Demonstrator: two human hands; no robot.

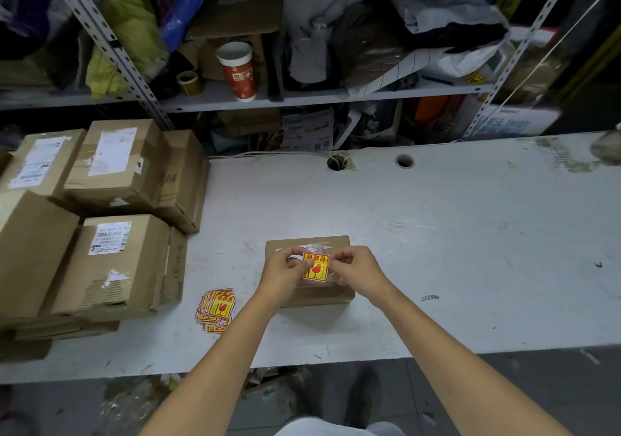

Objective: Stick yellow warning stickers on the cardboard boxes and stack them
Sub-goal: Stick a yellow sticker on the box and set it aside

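The white table (pixel 437 234) carries everything: a block of stacked cardboard boxes (pixel 111 220) fills its left side, well apart from the single small box (pixel 309 244) lying near the front edge, right under both hands. Just beside that box, to its left, sits a loose pile of spare stickers (pixel 216 309).

The step in hand looks like sticking: a yellow warning sticker (pixel 315 266) is held just over the top face of the small box, over or next to its white label. The left hand (pixel 284 276) pinches the sticker's left edge with closed fingertips; the right hand (pixel 358 272) pinches its right edge likewise. Whether the backing is already off cannot be told, nor whether the sticker touches the cardboard yet.

Next, by my judgement, the sticker needs laying flat and smoothing down without creases, then the box wants carrying left to join the stack
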